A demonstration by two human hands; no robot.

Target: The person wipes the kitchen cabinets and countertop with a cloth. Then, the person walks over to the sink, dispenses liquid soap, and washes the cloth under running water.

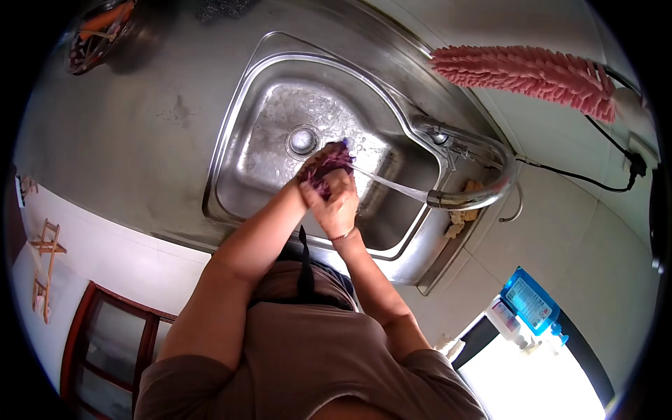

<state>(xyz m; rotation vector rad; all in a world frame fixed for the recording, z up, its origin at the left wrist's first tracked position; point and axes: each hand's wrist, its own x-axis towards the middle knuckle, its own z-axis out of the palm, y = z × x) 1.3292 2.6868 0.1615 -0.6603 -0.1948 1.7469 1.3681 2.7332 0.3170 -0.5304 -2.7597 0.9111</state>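
A dark purple-red wet cloth (pixel 327 166) is bunched between my two hands over the steel sink (pixel 245 98). My left hand (pixel 308 168) lies against the cloth from the left, its fingers closed and partly covered by the cloth. From the right, my right hand (pixel 337 203) has its fingers curled on the cloth. A stream of water runs from the curved faucet (pixel 465 199) onto the cloth and hands. The round drain (pixel 303 141) shows just above my hands in the basin.
A pink fluffy duster (pixel 525 75) hangs at the upper right, near a black cable (pixel 581 178). A yellowish rag (pixel 462 210) lies behind the faucet. Blue (pixel 530 301) and white (pixel 504 318) bottles stand lower right. A container with orange items (pixel 101 35) sits upper left.
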